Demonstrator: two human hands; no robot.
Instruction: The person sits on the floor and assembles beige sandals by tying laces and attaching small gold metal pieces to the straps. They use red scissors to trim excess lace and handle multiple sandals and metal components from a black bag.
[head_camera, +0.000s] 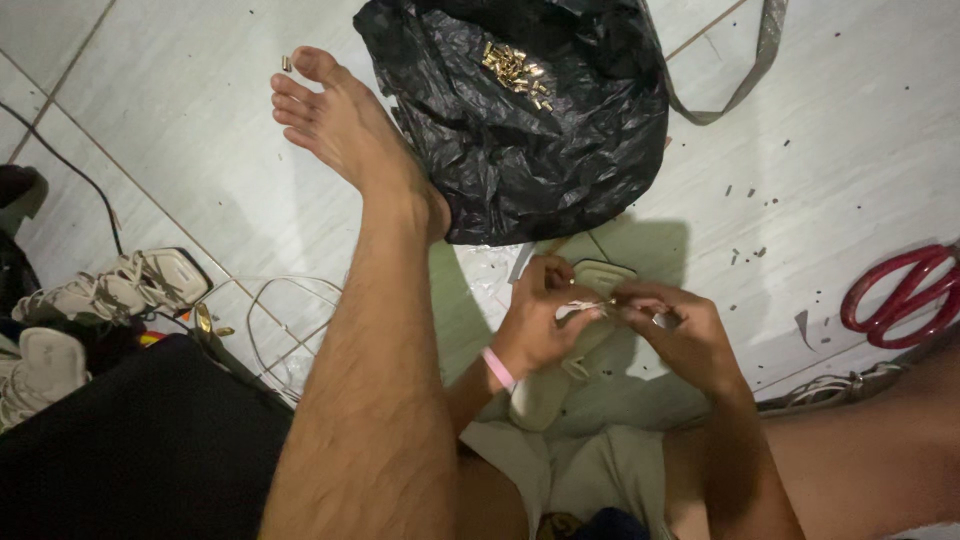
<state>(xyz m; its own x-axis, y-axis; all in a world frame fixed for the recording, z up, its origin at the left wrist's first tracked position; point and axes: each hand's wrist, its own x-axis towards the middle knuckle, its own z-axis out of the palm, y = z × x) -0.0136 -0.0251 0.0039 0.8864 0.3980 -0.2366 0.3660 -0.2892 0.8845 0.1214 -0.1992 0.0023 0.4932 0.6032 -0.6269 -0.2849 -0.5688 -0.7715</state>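
My left hand (538, 320), with a pink wristband, grips a cream sandal (560, 375) held over my lap. A thin cream strap of the sandal runs between both hands. My right hand (675, 330) pinches that strap (590, 306) and a small metal piece at the sandal's upper end. The sandal's sole points away from me, its toe end (605, 272) showing above my fingers. My bare left leg (370, 330) stretches out over the white tiled floor to the left of the hands.
A black plastic bag (520, 110) lies ahead with a pile of small gold metal pieces (515, 68) on it. Red-handled scissors (900, 295) lie at the right. Finished cream sandals (110, 290) sit at the left beside loose wire loops (290, 330). A grey strap (740, 70) curls at the top right.
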